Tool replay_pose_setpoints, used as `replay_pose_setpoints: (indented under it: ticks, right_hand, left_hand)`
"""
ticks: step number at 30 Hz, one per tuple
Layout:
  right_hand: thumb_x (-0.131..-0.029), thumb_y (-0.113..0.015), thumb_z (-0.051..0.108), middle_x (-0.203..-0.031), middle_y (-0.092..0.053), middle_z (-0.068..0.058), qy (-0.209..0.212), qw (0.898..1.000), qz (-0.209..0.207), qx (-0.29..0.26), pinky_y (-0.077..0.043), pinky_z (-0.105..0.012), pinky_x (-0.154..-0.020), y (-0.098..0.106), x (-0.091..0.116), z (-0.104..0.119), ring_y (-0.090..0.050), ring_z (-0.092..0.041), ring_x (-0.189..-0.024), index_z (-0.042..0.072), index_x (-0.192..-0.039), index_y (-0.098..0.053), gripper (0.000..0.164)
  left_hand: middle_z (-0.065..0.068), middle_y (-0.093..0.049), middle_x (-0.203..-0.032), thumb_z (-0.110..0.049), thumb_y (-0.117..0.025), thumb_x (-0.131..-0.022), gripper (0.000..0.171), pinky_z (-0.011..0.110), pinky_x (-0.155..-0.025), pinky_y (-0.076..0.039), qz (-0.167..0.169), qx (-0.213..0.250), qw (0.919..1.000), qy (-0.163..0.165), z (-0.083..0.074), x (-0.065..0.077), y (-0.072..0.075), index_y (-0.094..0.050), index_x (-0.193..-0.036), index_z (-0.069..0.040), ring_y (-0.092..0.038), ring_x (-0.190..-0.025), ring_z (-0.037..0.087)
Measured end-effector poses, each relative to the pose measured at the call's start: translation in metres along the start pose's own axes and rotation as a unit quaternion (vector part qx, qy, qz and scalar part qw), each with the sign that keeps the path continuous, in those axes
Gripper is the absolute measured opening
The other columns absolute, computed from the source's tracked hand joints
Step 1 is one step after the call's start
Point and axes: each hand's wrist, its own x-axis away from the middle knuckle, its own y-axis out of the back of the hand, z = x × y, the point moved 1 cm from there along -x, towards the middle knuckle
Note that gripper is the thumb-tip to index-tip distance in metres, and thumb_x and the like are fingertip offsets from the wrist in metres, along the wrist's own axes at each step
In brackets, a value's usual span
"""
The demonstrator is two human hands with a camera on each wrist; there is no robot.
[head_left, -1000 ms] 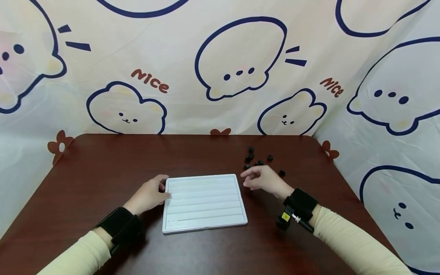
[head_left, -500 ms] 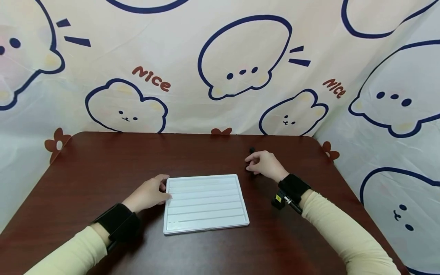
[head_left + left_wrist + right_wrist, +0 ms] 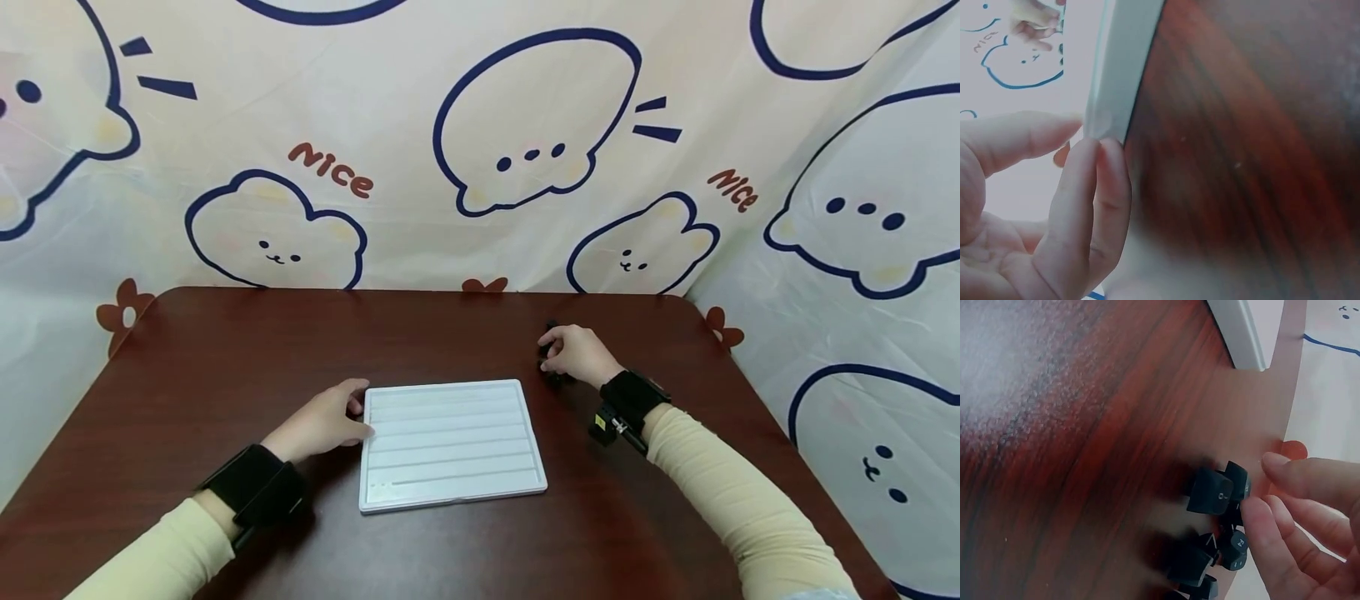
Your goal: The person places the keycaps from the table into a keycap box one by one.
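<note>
Pale and flat, a white ridged tray point(image 3: 453, 446) lies on the table in front of the person. The left hand point(image 3: 318, 423) pinches its left edge, thumb on the top face and fingers against the side, as the left wrist view shows at the tray's rim point(image 3: 1119, 75). Beyond the tray's far right corner, the right hand point(image 3: 581, 354) reaches over a cluster of black keycaps point(image 3: 1210, 490). Its fingertips are right beside the nearest caps, thumb and finger apart with a gap between them. Some caps bear white characters. The hand partly hides the cluster in the head view.
The dark brown wooden table point(image 3: 262, 350) has a rounded far edge. A white curtain point(image 3: 405, 108) printed with cartoon animals hangs behind it and along the right side. Black straps with small cameras wrap both wrists.
The right hand has moved away from the tray's right side, farther back over the keycaps, now covering most of them. The left hand stays at the tray's edge.
</note>
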Motion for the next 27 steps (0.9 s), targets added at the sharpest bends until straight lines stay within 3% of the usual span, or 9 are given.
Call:
replay_pose_setpoints:
  ticks: [15,21,27]
  right_hand:
    - [-0.090,-0.080,0.013,-0.089,-0.063,-0.010,0.016,0.993,-0.027,0.113,-0.049,-0.035,-0.067,-0.010,-0.006,0.000,-0.059,-0.023,-0.076,-0.003,-0.119,-0.069,0.035]
    - [-0.091,-0.078,0.010,-0.087,-0.062,-0.009,0.012,0.993,-0.013,0.113,-0.047,-0.035,-0.068,-0.012,-0.007,0.000,-0.058,-0.022,-0.076,-0.001,-0.114,-0.072,0.026]
    - [-0.090,-0.076,0.000,-0.097,-0.069,-0.012,0.024,0.994,-0.015,0.107,-0.052,-0.039,-0.075,-0.014,-0.010,0.000,-0.063,-0.026,-0.088,0.001,-0.108,-0.077,0.018]
  left_hand:
    - [0.016,-0.053,-0.103,0.002,-0.080,-0.085,0.075,0.033,-0.069,-0.056,0.003,0.020,0.9998,0.003,0.004,0.001,-0.003,-0.039,-0.147,0.011,-0.059,-0.075,0.019]
    - [0.016,-0.053,-0.103,0.003,-0.079,-0.085,0.075,0.034,-0.069,-0.057,0.004,0.024,0.9997,0.006,0.004,0.002,-0.004,-0.039,-0.147,0.011,-0.060,-0.075,0.019]
    - [0.016,-0.054,-0.103,0.001,-0.079,-0.085,0.075,0.033,-0.067,-0.054,0.002,0.020,0.9998,0.006,0.003,0.002,-0.003,-0.039,-0.147,0.010,-0.059,-0.075,0.019]
